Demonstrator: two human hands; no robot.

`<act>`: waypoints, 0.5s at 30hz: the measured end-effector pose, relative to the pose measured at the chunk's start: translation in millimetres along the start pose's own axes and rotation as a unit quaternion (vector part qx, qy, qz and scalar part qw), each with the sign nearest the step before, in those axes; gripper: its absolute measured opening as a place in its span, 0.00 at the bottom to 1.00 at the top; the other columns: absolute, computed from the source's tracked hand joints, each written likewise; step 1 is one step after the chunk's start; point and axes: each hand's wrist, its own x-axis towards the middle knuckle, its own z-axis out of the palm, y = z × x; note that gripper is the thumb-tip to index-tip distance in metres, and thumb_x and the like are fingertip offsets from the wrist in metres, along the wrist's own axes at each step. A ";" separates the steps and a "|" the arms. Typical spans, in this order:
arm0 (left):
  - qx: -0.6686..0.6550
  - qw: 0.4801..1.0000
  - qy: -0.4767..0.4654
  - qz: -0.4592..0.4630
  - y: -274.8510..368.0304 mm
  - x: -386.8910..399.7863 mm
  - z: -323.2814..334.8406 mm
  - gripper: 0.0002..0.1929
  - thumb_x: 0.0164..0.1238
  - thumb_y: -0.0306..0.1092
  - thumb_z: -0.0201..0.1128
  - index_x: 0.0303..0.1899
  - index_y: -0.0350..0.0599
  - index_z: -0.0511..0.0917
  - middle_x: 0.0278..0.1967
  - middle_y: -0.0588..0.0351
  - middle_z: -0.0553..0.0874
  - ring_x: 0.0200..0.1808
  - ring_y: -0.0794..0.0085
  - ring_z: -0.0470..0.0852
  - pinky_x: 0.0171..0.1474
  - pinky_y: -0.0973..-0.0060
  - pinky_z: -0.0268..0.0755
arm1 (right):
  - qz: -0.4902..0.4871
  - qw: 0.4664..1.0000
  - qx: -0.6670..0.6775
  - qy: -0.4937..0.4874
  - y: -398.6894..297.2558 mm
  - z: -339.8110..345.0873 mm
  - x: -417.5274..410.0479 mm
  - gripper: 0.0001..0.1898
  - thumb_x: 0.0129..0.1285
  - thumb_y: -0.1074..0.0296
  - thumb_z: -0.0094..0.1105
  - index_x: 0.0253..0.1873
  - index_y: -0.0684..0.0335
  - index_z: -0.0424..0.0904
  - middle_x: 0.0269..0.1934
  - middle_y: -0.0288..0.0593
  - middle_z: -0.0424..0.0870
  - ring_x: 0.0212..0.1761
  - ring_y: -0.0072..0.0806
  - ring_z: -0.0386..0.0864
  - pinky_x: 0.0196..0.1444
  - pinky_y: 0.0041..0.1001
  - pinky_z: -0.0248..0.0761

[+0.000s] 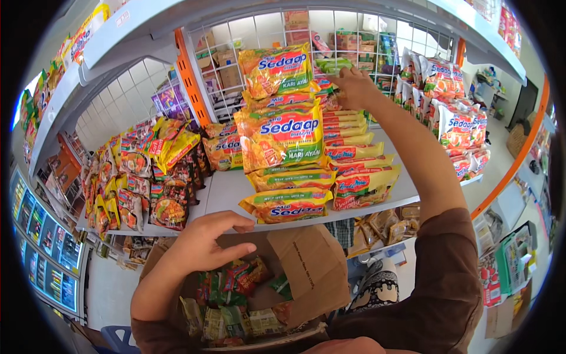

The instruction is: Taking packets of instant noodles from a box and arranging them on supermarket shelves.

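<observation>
My right hand (353,90) reaches over the shelf to the back of a row of yellow-and-red Indomie noodle packs (362,188). Its fingertips are by a red pack near the wire-grid back; whether they grip it cannot be made out. Left of that row stand Mie Sedaap instant noodle packs (279,139), some upright and stacked on others. My left hand (210,243) is held with thumb and fingers apart, nothing between them, at the shelf's front edge. Beneath it is an open cardboard box (311,265) holding loose noodle packs (239,283) in green, red and yellow.
Dark and yellow noodle packs (170,194) crowd the left of the grey metal shelf (221,190). White-and-red packs (457,128) stand at the right. A wire grid (225,57) closes the back, and an upper shelf edge (132,33) overhangs. Packaged goods (384,228) fill a lower shelf.
</observation>
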 end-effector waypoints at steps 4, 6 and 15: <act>0.055 0.998 0.009 0.028 2.7 5.9 -6.9 0.18 0.61 0.38 0.76 0.49 0.41 0.82 0.40 0.50 0.87 0.42 0.58 0.87 0.45 0.66 0.79 | 0.009 0.967 0.047 0.249 13.4 -21.3 -8.5 0.23 0.61 0.56 0.70 0.59 0.57 0.80 0.45 0.46 0.86 0.50 0.37 0.83 0.57 0.42 0.75; 0.043 0.999 0.027 0.003 5.0 -3.1 -14.0 0.17 0.59 0.33 0.76 0.48 0.39 0.83 0.41 0.50 0.87 0.45 0.59 0.87 0.49 0.66 0.77 | -0.038 0.897 0.266 0.352 -36.9 -81.2 -40.1 0.10 0.59 0.65 0.67 0.43 0.63 0.82 0.24 0.40 0.81 0.30 0.33 0.81 0.37 0.38 0.74; 0.077 0.995 -0.055 -0.024 17.9 -7.2 -20.3 0.08 0.65 0.26 0.65 0.44 0.39 0.80 0.38 0.50 0.85 0.41 0.58 0.86 0.45 0.65 0.78 | -0.477 0.744 0.289 -0.369 -241.6 -134.7 -188.3 0.11 0.56 0.66 0.62 0.43 0.62 0.83 0.38 0.50 0.86 0.42 0.49 0.84 0.46 0.48 0.76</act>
